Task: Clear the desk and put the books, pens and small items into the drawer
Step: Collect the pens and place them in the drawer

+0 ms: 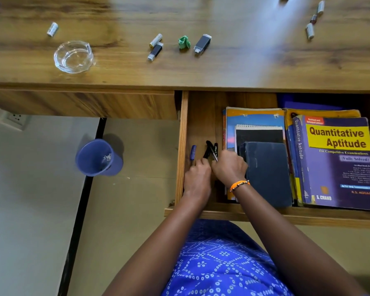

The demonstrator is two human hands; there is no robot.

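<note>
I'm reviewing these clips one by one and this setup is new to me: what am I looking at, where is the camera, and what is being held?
There is no machine here: a person works with bare hands, filmed by a camera on their head looking down. Both hands are in the open drawer. The left hand and right hand each grip black pens; a blue pen lies beside them. Books already fill the drawer's right side. On the desk remain batteries, USB sticks and a glass dish.

Beside the brown wood-grain drawer [183, 146], a purple-and-yellow paperback book [338, 163] lies inside it; below it, blue dotted-diamond fabric [220, 263]; left, a blue plastic bin [98, 158].
</note>
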